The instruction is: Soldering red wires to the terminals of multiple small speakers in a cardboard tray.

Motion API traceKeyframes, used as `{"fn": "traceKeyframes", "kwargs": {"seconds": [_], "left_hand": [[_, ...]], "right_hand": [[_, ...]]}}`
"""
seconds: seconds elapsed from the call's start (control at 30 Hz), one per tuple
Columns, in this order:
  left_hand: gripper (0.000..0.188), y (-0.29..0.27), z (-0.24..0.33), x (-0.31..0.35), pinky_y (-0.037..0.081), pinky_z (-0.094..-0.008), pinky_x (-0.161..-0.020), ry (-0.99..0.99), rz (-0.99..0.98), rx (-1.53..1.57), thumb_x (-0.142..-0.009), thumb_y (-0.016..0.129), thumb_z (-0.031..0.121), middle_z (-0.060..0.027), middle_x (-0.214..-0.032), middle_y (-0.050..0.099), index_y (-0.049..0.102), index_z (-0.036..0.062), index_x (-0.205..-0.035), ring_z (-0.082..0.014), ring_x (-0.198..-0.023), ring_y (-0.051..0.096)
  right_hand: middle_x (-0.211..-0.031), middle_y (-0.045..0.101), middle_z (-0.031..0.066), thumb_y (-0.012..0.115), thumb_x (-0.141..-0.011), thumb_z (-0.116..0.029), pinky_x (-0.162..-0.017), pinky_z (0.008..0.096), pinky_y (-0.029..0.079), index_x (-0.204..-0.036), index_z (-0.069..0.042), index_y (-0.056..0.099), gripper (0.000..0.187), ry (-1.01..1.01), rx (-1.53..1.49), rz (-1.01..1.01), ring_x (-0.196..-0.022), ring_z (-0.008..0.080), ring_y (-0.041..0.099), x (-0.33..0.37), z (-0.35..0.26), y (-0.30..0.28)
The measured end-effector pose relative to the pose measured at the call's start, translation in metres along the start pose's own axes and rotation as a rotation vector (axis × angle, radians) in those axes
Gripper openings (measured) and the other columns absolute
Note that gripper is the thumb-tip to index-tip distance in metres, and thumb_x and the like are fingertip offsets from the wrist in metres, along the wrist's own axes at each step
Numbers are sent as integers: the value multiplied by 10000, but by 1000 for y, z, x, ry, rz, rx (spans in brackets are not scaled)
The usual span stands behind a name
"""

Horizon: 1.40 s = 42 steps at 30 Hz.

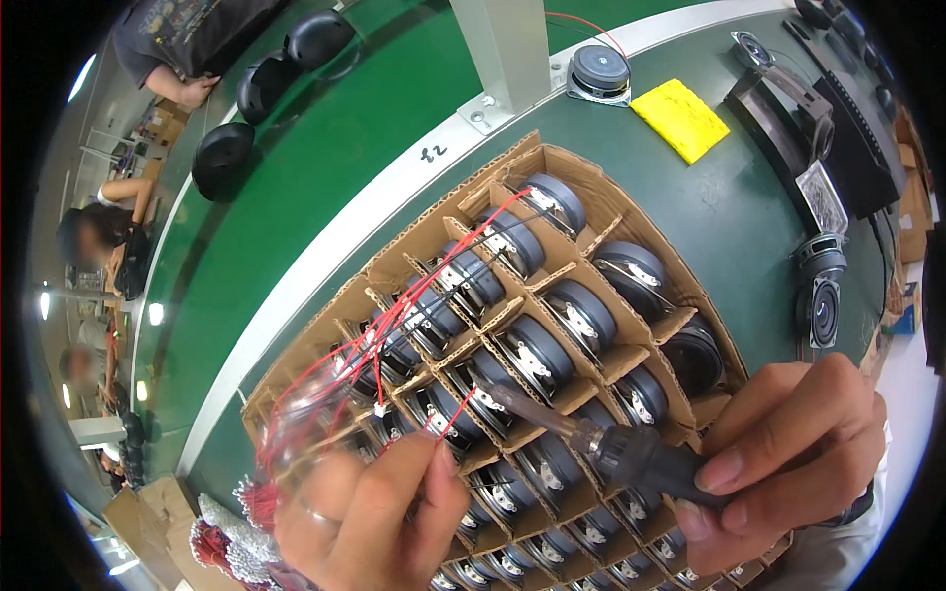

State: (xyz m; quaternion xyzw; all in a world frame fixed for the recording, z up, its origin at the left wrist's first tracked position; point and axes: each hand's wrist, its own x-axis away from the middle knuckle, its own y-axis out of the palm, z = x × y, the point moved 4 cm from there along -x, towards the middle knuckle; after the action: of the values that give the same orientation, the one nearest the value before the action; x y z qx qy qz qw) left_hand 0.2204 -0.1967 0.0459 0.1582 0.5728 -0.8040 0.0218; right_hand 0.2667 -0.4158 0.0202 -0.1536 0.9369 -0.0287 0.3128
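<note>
My right hand (788, 468) grips a soldering iron (641, 463) by its dark handle, the tip pointing left. The tip meets the terminal area of a round speaker (483, 394) in a divided cardboard box (631, 360). In my left hand (379, 512), thumb and finger pinch a thin red wire (456, 414) whose end reaches that same terminal. A blurred, clear loop of something passes by this hand; I cannot make out what it is. Red and black wires (424, 286) run across speakers in the box's far-left row, several seeming attached at their terminals.
A loose speaker (599, 74) and a yellow sponge (680, 120) lie beyond the box. Black speaker housings (778, 118) stand at the right. Bundles of wires (232, 542) lie at lower left. A metal post (503, 49) rises behind, near a green conveyor belt (325, 148); other people sit across it.
</note>
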Motion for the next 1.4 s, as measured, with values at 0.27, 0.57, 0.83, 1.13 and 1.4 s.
{"fn": "traceKeyframes", "kwargs": {"seconds": [0.27,0.57,0.83,1.13,1.4], "left_hand": [[198,0,-2,3,475,-265,-521,12,31,-56,-783,824,-4,-56,-742,682,729,43,-951,-149,-557,606],[189,1,-2,2,460,-259,-519,23,55,-1,-796,807,-66,-76,-826,718,734,-8,-960,-142,-579,571],[213,-2,-2,0,456,-273,-513,30,23,4,-786,806,-76,-79,-788,685,733,-8,-975,-156,-568,568],[214,-1,-2,2,454,-290,-508,6,62,-1,-781,816,-52,-77,-744,653,741,27,-965,-176,-551,562],[205,1,-3,3,431,-287,-484,3,101,-25,-774,830,-19,-52,-687,611,753,53,-949,-158,-518,539]], "right_hand": [[-896,662,116,864,-560,129,-481,203,503,-714,-96,654,344,-12,-26,-27,-578,149,622,-3,-1,0],[-922,669,136,858,-575,166,-530,215,523,-739,-69,692,331,-22,-99,-78,-629,163,625,-5,3,-2],[-962,674,152,882,-589,162,-559,226,540,-762,-44,724,312,-61,-135,-129,-650,176,626,-6,4,-4],[-941,681,158,910,-607,137,-585,234,572,-764,-31,738,287,-60,-152,-186,-679,186,647,-8,3,-5],[-951,684,162,920,-611,110,-579,240,578,-762,-24,737,273,-64,-158,-211,-685,187,653,-10,4,-5]]}}
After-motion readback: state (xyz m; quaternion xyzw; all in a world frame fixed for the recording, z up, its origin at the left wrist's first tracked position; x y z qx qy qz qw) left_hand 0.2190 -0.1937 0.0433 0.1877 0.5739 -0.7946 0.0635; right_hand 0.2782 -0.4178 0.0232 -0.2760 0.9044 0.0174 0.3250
